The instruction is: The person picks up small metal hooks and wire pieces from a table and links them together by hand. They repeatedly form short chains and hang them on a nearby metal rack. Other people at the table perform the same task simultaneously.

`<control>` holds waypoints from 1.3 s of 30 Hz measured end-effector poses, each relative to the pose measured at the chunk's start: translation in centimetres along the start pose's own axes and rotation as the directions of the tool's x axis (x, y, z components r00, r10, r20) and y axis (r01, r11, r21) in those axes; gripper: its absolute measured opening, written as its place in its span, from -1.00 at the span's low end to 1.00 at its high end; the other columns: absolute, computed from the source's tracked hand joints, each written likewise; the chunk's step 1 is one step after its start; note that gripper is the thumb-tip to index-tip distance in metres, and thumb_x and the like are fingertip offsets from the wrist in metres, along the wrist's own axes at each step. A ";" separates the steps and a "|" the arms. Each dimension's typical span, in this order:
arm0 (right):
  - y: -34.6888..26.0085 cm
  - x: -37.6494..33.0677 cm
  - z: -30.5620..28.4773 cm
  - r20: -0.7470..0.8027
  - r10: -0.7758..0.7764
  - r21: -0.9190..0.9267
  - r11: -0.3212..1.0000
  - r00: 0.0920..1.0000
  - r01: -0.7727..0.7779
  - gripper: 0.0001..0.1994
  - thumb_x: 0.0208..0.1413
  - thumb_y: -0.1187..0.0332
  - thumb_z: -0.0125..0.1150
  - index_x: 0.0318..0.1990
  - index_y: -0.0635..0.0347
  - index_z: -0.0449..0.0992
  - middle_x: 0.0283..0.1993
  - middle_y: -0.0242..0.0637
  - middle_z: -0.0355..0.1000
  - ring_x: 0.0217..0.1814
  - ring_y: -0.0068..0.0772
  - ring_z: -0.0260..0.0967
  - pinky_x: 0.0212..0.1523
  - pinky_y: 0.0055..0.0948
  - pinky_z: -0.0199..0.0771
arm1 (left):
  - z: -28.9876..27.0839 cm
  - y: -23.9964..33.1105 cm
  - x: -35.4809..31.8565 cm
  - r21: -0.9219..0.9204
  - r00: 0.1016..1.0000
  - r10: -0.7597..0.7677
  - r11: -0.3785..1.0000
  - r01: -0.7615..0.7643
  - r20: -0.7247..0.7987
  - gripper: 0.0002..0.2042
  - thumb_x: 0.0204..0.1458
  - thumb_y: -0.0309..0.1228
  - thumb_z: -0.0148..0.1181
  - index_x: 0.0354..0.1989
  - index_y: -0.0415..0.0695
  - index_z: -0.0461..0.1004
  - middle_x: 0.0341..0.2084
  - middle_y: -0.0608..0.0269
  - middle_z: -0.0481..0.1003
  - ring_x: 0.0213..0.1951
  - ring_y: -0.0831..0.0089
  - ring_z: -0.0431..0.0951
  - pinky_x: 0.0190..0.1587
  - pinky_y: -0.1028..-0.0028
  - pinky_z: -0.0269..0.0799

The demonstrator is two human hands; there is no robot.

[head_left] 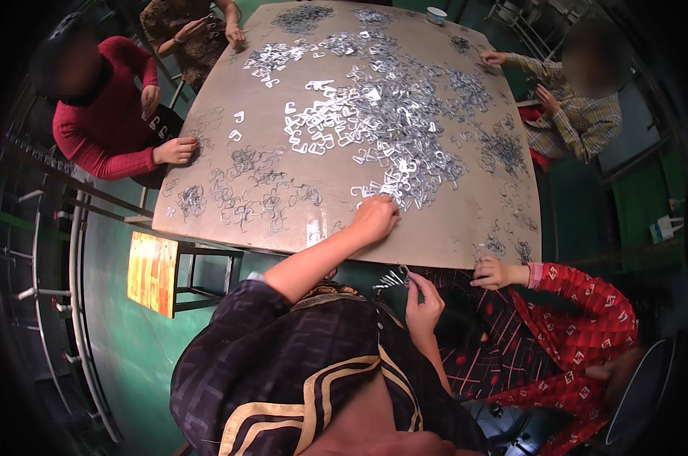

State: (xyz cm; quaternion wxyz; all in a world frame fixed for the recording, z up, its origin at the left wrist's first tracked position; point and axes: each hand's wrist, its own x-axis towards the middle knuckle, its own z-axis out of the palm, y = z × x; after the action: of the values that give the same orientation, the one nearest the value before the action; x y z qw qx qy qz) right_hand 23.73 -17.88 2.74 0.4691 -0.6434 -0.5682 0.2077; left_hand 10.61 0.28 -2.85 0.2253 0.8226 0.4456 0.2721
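Observation:
My left hand (377,218) rests at the near edge of a big heap of flat silvery hook-shaped metal pieces (416,156). Its fingers curl down onto the table, and whatever is between them is hidden. Just below the table's near edge, my right hand (423,304) pinches a fanned-out bunch of small metal hooks (392,279) between thumb and fingers. Thin dark wire pieces (264,190) lie loosely spread on the table to the left of my left hand.
Around the grey-brown table (237,83) sit several other people, some with a hand on it. A co-worker's hand (492,272) lies on the near right corner, close to my right hand. A wooden stool (152,273) stands at the left; a small cup (436,15) is far back.

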 end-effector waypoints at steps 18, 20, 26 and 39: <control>2.3 -2.0 1.6 0.126 -0.072 0.093 0.994 0.989 0.060 -0.83 0.04 0.67 0.09 -0.23 0.36 0.55 -0.34 -0.10 0.51 -0.40 -0.28 0.53 -0.34 -0.44 0.51 | -3.0 -6.1 -2.9 -0.439 0.824 -0.522 0.807 0.394 -0.220 -0.84 -0.07 -0.48 0.16 -0.29 -0.22 0.52 -0.44 0.00 0.55 -0.38 0.24 0.57 -0.27 0.34 0.45; 2.3 -1.8 1.7 0.132 -0.039 0.092 0.995 0.990 0.027 -0.82 0.04 0.67 0.08 -0.23 0.36 0.55 -0.34 -0.10 0.51 -0.39 -0.28 0.52 -0.34 -0.44 0.51 | -8.8 -12.1 -6.5 -0.552 0.608 -0.631 0.758 0.349 -0.482 -0.81 -0.03 -0.45 0.19 -0.26 -0.25 0.52 -0.46 0.17 0.57 -0.37 0.41 0.54 -0.25 0.44 0.46; 2.0 -1.0 2.6 0.230 -0.091 0.119 0.991 0.969 0.065 -0.81 0.02 0.68 0.08 -0.22 0.35 0.55 -0.33 -0.10 0.51 -0.33 -0.24 0.52 -0.27 -0.41 0.50 | -23.6 -29.8 -24.2 -0.358 -0.065 -0.544 0.454 0.816 -0.837 -0.84 -0.14 -0.40 0.36 -0.39 -0.19 0.58 -0.54 0.09 0.58 -0.48 0.27 0.57 -0.32 0.35 0.48; 0.2 0.4 4.2 0.266 -0.165 0.141 0.981 0.950 0.131 -0.80 -0.02 0.69 0.11 -0.22 0.34 0.54 -0.35 -0.10 0.50 -0.37 -0.22 0.51 -0.34 -0.41 0.48 | -16.4 -17.7 -13.0 -0.117 0.791 -0.477 0.874 0.471 -0.383 -0.84 -0.12 -0.47 0.30 -0.33 -0.20 0.59 -0.40 0.08 0.55 -0.34 0.26 0.56 -0.24 0.36 0.47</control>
State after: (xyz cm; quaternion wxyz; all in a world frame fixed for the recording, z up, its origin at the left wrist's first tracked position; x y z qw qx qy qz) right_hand 20.62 -15.92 0.70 0.4376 -0.5338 -0.6613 0.2937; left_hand -16.76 0.12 -4.66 0.1965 0.6094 0.6717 0.3726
